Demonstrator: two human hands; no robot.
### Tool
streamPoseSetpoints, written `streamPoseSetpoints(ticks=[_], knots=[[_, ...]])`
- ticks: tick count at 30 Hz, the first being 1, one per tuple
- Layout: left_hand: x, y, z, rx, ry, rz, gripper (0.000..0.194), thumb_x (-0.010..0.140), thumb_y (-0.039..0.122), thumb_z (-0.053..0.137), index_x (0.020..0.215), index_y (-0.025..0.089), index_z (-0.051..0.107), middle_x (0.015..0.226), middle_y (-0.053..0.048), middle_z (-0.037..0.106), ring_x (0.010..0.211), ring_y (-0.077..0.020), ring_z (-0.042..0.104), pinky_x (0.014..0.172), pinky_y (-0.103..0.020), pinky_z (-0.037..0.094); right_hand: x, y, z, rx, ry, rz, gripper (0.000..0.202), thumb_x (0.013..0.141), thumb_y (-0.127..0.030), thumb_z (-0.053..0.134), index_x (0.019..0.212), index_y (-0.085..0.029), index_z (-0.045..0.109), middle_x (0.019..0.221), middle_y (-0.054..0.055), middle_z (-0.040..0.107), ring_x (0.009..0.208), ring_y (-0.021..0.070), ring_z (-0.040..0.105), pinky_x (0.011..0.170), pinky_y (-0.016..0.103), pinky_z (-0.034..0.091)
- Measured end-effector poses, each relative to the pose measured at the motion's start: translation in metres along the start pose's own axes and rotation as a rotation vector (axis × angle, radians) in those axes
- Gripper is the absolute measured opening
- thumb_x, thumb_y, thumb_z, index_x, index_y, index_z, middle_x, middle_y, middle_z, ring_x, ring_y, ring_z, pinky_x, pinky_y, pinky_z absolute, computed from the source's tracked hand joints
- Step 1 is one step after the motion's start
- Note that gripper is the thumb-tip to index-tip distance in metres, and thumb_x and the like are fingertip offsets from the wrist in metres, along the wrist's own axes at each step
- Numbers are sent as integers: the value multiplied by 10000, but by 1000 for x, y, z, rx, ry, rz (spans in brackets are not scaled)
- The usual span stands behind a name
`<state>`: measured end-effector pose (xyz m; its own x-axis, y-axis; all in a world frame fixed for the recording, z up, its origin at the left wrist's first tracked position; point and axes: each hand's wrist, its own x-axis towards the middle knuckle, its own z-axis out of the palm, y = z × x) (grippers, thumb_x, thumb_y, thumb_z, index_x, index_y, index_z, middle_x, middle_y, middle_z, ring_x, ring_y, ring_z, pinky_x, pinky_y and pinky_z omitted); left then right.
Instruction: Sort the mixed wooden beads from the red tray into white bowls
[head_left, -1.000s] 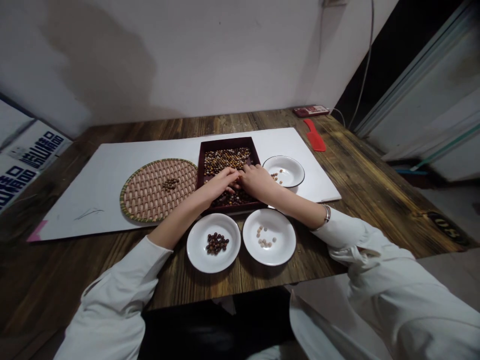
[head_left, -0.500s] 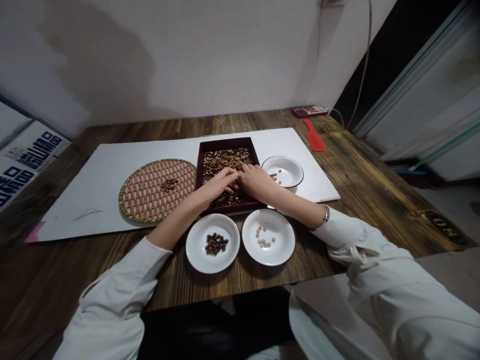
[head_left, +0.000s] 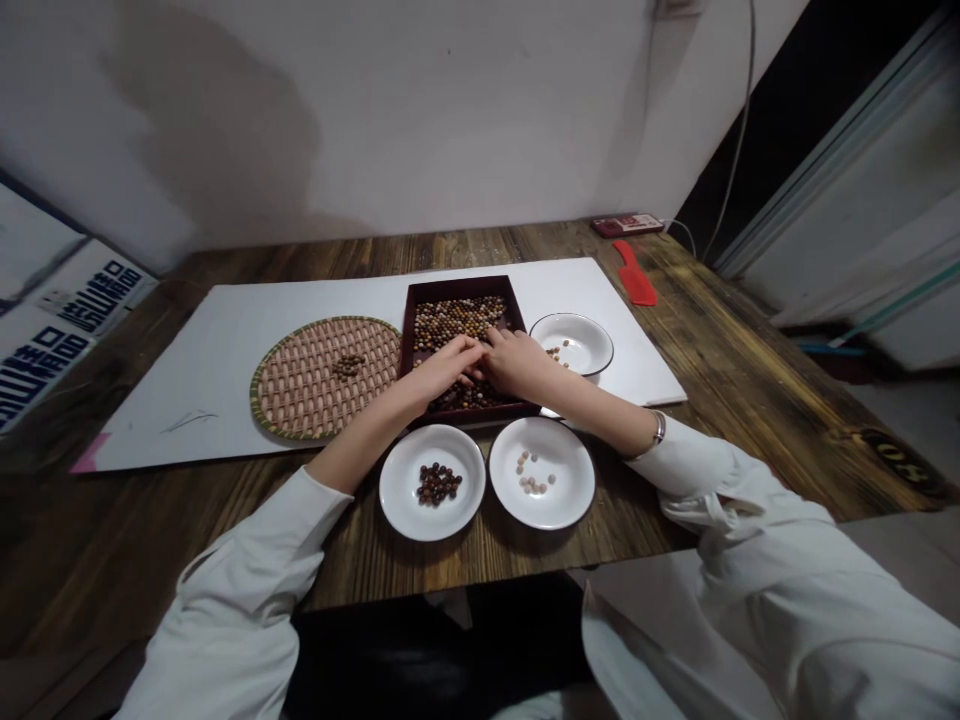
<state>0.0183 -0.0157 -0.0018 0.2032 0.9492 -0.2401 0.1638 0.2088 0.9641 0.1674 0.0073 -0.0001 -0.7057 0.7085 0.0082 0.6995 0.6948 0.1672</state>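
Observation:
Both hands meet over a dark red box [head_left: 408,330] holding many mixed beads [head_left: 450,322] in brown, yellow and pale tones. My left hand [head_left: 450,366] reaches in from the left, its fingers bent together close to the other hand; whatever they pinch is hidden. Beside it, my right hand [head_left: 517,362] is curled with fingertips down in the box, and what it holds cannot be seen. In front of the box stand a white dish [head_left: 397,510] of dark brown beads [head_left: 439,484] and a second white dish [head_left: 574,500] with several pale beads [head_left: 535,485].
A round woven tray [head_left: 300,400] with a small heap of beads [head_left: 349,367] lies left of the box. To the right is a white bowl [head_left: 592,345] with several tan beads. A white board [head_left: 202,365] lies beneath. Farther right are a red comb [head_left: 636,275] and a phone [head_left: 626,225].
The whole view has shifted slightly, so things sit a little farther right. Both hands stay together over the box, with hardly any change in their pose.

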Motion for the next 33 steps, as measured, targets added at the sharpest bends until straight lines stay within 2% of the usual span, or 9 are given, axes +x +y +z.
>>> streamPoseSetpoints(ticks=[8,13,19,27,33], knots=[[0,-2,-1,9,0,40,122,888,304,496,848,189,511,812,23,593,702,-101,592,640,-219,428,3,2,4,-4,-3,-10,347,945,-136,360,1215,-73,567,1139,197,555,1014,289,565,793,357,435],[-2,2,1,18,10,20,106,899,253,472,820,183,483,806,23,592,685,-95,584,636,-224,426,1,3,2,25,-21,-29,347,947,-98,353,1235,-78,547,1159,186,549,1043,266,547,819,339,441],[-2,3,2,28,1,28,96,905,249,471,834,185,481,806,28,593,688,-92,587,632,-217,424,0,4,3,64,-14,-7,324,911,-39,384,1155,-92,591,1109,161,572,1041,261,540,791,317,449],[-3,5,3,26,-3,20,78,914,227,460,851,183,477,825,30,596,667,-82,584,625,-215,412,3,6,7,84,-12,-12,289,924,-61,383,1130,-100,583,1083,149,590,996,239,561,773,299,444],[-4,6,2,25,-4,29,72,907,229,468,851,185,474,793,31,583,681,-90,586,637,-216,418,3,7,10,91,14,-24,317,960,-113,344,1243,-81,481,1115,155,597,986,230,584,796,312,435]])
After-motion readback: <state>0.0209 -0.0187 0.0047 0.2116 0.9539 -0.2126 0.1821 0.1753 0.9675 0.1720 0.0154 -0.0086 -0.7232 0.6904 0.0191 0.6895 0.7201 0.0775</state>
